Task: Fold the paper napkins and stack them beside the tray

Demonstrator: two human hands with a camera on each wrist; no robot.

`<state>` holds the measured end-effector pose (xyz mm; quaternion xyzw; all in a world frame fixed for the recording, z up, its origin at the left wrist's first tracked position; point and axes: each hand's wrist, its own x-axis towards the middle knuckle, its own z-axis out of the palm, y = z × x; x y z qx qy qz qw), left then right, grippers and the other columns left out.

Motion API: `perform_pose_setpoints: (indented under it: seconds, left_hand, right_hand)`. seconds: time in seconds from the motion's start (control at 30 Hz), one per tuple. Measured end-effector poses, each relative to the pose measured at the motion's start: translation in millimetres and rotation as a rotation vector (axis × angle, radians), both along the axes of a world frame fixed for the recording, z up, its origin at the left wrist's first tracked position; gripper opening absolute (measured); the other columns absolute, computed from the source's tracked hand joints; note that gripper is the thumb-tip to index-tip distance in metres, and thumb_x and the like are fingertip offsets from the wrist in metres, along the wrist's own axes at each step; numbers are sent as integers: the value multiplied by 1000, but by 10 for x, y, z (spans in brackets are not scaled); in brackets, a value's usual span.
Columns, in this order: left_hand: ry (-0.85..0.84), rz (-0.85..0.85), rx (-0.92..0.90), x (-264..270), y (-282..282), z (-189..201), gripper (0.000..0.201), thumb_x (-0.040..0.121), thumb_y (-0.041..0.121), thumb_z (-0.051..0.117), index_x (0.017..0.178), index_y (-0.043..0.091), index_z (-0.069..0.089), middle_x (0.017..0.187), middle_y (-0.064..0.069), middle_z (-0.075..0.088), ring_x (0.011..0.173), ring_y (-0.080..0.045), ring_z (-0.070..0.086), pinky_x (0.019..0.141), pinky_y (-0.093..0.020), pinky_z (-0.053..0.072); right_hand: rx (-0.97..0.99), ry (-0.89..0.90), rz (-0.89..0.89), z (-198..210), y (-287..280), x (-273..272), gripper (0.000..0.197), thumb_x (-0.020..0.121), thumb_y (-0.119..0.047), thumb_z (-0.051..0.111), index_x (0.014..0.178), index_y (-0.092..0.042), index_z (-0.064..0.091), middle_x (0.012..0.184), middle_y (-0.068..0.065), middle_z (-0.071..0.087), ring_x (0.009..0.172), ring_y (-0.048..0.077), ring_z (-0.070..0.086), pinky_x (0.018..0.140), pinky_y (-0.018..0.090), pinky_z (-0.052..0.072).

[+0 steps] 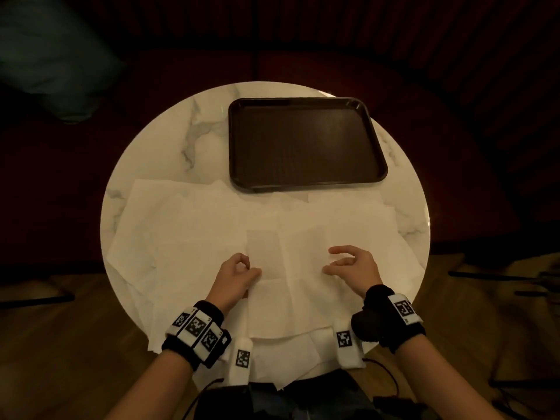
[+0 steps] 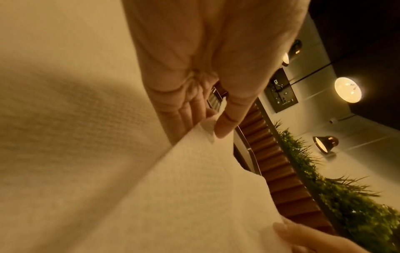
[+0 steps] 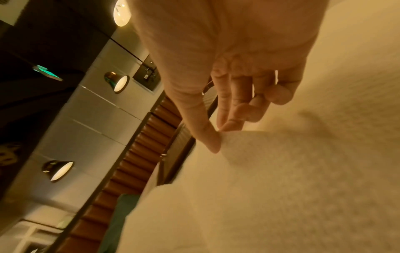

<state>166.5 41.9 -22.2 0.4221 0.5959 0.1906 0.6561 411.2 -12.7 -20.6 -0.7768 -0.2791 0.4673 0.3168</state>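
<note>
Round marble table [image 1: 169, 153], lit wall lamps [image 2: 347, 89], green plants [image 2: 337, 202].

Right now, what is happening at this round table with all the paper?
A person is starting to fold a paper napkin at the near edge of the round marble table. The left hand pinches its left edge and the right hand pinches its right side. More unfolded napkins lie spread across the table's near half. The dark tray sits at the far side with nothing in it, and no folded stack is visible beside it yet.
</note>
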Motion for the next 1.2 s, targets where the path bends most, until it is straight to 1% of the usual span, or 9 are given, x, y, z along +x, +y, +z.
perform_pose_setpoints:
  seconds: [0.1, 0.2, 0.33, 0.47, 0.63, 0.73, 0.87, 1.1, 1.2]
  left_hand:
    - [-95, 23, -34, -19, -29, 81, 13, 92, 7, 59, 104, 9, 55, 92, -11, 71, 73, -18, 69, 62, -33, 56]
    - [-217, 2, -64, 18, -69, 212, 15, 96, 8, 54, 108, 16, 59, 83, 0, 73, 67, -11, 69, 55, -25, 54]
    - [-321, -27, -78, 79, -111, 328, 23, 96, 26, 56, 112, 13, 65, 101, -11, 73, 88, -29, 72, 66, -36, 59]
    - [-240, -12, -22, 92, -142, 293, 37, 86, 3, 68, 122, 9, 60, 104, -15, 73, 95, -30, 71, 73, -40, 60]
    - [-190, 89, 26, 65, -136, 287, 45, 83, -10, 65, 124, 8, 58, 103, -16, 73, 93, -29, 71, 74, -39, 60]
    - [-213, 140, 66, 4, -39, 368, 46, 83, -9, 65, 124, 12, 57, 103, -16, 73, 93, -28, 71, 72, -38, 60]
    - [-183, 196, 123, -205, 320, 461, 53, 84, -3, 67, 129, 18, 50, 110, -17, 70, 98, -28, 70, 76, -42, 60]
    - [-145, 199, 248, -708, 1469, 672, 89, 78, 1, 75, 133, 54, 29, 115, -6, 66, 103, -22, 67, 68, -40, 60]
    - [-56, 93, 330, -864, 2042, 640, 68, 78, 1, 76, 129, 38, 50, 113, -4, 62, 107, -27, 64, 65, -33, 59]
  right_hand:
    - [135, 103, 75, 217, 18, -89, 38, 69, -1, 81, 99, -22, 68, 65, 0, 66, 69, 15, 62, 78, 29, 49]
    - [231, 184, 290, 415, 81, -273, 43, 72, -1, 79, 108, -22, 66, 71, 4, 67, 66, 13, 58, 73, 24, 48]
    - [221, 309, 523, 431, 143, -554, 62, 73, -6, 81, 126, -22, 55, 92, 10, 70, 77, 18, 63, 76, 27, 51]
    - [191, 343, 588, 399, 163, -558, 81, 66, -3, 85, 133, -27, 46, 112, 12, 64, 90, 22, 67, 78, 28, 54]
    - [157, 108, 582, 378, 268, -266, 42, 74, -19, 81, 103, -33, 54, 123, -2, 47, 107, 20, 54, 86, 32, 51]
    - [180, 190, 697, 440, 455, -256, 31, 80, -12, 75, 103, -25, 57, 121, -6, 51, 113, 18, 53, 95, 29, 49]
    - [265, 392, 751, 547, 851, -505, 47, 79, 5, 71, 121, -13, 61, 126, -3, 59, 113, 16, 61, 94, 28, 52]
    - [371, 296, 727, 598, 2151, -1133, 74, 75, 6, 74, 140, -18, 46, 142, 7, 48, 121, 23, 56, 95, 40, 53]
    - [365, 196, 641, 545, 2772, -1376, 76, 77, 3, 74, 143, -17, 42, 145, 3, 43, 115, 20, 56, 75, 18, 56]
